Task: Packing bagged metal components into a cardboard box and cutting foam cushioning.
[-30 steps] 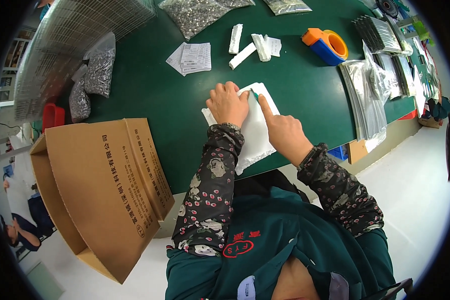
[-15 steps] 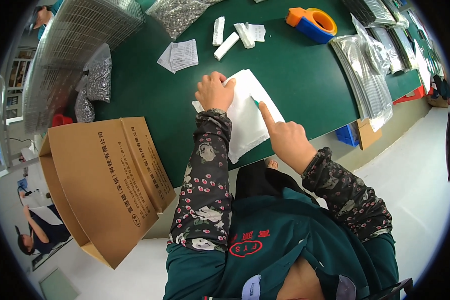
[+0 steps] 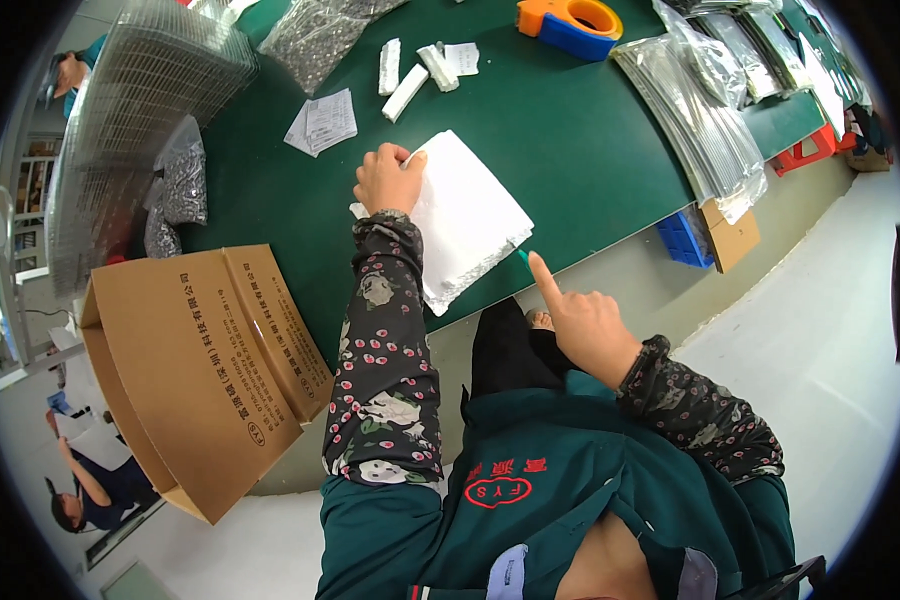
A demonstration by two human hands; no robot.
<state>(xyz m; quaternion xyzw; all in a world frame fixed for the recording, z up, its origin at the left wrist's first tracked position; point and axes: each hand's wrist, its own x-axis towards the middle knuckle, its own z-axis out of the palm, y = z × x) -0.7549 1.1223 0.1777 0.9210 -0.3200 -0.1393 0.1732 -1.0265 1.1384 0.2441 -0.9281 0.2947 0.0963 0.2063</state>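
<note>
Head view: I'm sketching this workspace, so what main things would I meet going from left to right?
Wire mesh stack, paper slips, white pad, right hand, blue bin, red plastic item.

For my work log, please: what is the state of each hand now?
Left hand: touching the white material; grip cannot be told.
Right hand: closed, holding a thin green tool.

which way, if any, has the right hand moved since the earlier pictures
Yes: judged against the paper slips lying on the green table, the right hand has moved away, rightward and toward the table's near edge.
</note>
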